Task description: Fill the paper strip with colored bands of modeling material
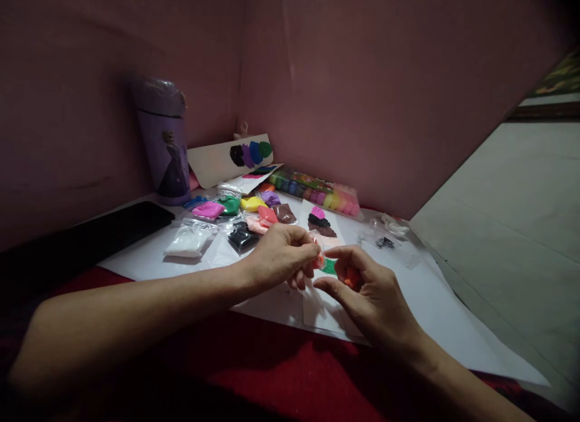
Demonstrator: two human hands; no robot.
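Observation:
Over the paper, my left hand [290, 253] pinches a small clear plastic bag [319, 256] with some orange-red clay showing in it. My right hand [369, 286] is just to the right, its thumb and index finger apart near the bag. An orange lump of clay [352, 278] sits within its curled fingers. Beneath the hands lies a white card strip [321, 301] with pink, black, brown and green textured patches, partly hidden by my fingers. Several small bags of coloured clay lie beyond my left hand, among them a black one [243, 237] and a red one [267, 216].
A purple tumbler [170, 150] stands at the back left, behind a black flat object [140, 221]. A clear case of coloured pieces [317, 192] lies by the pink wall. Another painted card [212, 164] leans at the back. Crumpled clear plastic [399, 240] lies to the right.

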